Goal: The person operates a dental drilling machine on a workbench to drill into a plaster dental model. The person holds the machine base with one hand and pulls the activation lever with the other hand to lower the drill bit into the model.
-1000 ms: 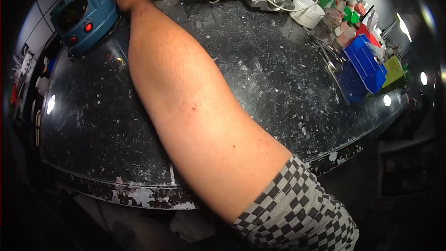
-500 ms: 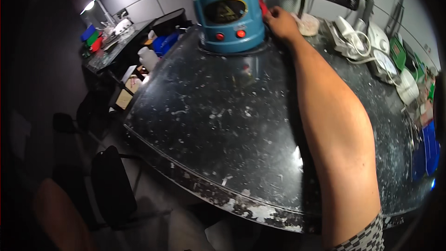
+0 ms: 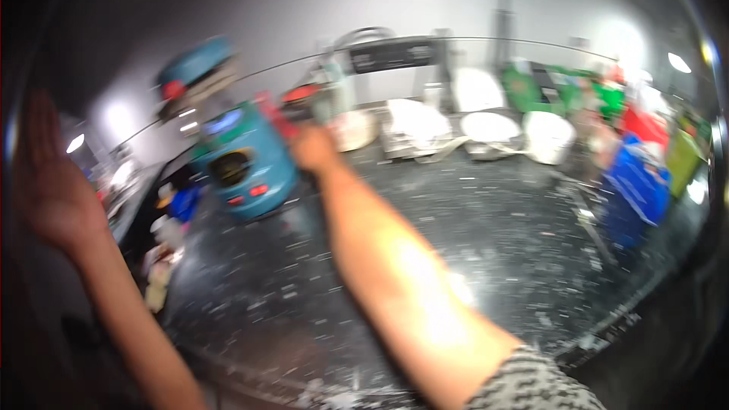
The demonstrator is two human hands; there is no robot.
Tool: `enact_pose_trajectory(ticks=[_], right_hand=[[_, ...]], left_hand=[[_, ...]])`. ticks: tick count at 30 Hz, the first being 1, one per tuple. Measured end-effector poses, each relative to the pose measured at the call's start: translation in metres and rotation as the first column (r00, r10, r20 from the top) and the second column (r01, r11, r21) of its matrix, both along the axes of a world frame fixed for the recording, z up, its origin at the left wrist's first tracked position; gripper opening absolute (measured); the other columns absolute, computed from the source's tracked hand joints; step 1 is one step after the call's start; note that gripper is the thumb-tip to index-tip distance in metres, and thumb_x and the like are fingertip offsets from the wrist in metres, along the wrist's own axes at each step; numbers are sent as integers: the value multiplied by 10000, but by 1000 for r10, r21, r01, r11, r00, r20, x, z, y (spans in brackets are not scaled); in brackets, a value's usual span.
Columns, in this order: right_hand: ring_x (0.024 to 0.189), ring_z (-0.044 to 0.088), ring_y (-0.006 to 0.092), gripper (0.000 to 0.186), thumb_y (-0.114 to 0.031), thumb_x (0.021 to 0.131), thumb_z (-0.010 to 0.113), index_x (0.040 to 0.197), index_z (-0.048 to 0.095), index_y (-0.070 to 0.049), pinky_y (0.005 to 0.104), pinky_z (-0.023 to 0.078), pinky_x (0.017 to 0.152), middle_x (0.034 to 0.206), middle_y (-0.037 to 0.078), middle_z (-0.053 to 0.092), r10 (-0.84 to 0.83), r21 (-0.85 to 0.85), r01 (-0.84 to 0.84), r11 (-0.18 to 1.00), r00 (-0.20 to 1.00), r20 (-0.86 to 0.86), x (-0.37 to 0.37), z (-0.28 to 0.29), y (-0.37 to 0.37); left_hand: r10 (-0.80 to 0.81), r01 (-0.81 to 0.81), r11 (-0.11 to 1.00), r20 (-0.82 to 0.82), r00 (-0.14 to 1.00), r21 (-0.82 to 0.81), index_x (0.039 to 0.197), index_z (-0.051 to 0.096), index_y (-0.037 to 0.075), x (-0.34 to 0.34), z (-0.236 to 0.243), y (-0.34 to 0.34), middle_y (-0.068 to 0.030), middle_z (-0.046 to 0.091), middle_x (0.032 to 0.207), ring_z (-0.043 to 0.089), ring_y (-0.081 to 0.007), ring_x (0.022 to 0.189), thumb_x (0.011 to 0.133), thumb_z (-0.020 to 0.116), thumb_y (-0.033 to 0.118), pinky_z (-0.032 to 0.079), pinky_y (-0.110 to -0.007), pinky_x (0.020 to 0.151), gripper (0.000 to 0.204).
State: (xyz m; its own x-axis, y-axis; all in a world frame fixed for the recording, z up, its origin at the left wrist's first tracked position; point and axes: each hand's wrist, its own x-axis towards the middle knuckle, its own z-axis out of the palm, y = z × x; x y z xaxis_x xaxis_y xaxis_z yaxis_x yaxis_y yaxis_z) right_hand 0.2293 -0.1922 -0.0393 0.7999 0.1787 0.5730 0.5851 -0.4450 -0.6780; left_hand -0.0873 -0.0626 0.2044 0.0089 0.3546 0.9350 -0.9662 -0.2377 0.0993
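A teal-blue bench machine [image 3: 266, 163] stands on the black tabletop [image 3: 304, 273], at the left of its far part. It has a dark oval label, two red buttons, and a teal upper head [image 3: 199, 61] with a red part above it. My right hand [image 3: 313, 148] is at the machine's right side, next to a red upright piece [image 3: 275, 114]. Motion blurs its fingers, so what they hold, if anything, does not show. My left hand [image 3: 61, 190] is raised at the far left with fingers stretched up, holding nothing.
Against the far wall sit a red-rimmed jar [image 3: 301, 93], a black power strip [image 3: 396, 55] and several white devices with cords [image 3: 414, 127]. A blue bag-like item [image 3: 636, 182] stands on the right. At left, a lower side counter holds a blue item [image 3: 184, 203].
The view has swung to the right and up, bringing the machine's upper head into sight. My left hand has risen from low at the left. My right hand stays beside the machine.
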Motion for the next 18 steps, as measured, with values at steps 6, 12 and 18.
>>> enact_pose_trajectory(ticks=[6,12,18], right_hand=[[1013,661,420,335,-286,879,606,1076,638,-17,509,505,918,1030,258,691,169,18,-168,986,969,-182,-24,11,0],[989,660,401,256,-222,887,607,1007,633,2,489,512,881,1014,234,687,210,174,-180,968,962,-174,-6,10,-23],[1066,623,401,257,-237,857,654,1002,631,-27,483,487,937,1115,214,645,129,-1,-130,991,984,-122,-19,8,1]], left_hand=[[369,-573,793,-585,722,-208,1375,487,53,128,-202,118,-99,535,1333,498,-209,1247,978,557,389,359,-409,1080,525],[41,-205,972,-780,624,-113,1501,323,54,125,-215,62,-124,421,1488,369,-259,1397,874,718,457,258,-403,1163,843],[78,6,997,-963,259,82,1486,339,79,93,-207,58,-119,470,1451,390,-247,1382,701,887,273,252,-388,1164,977]])
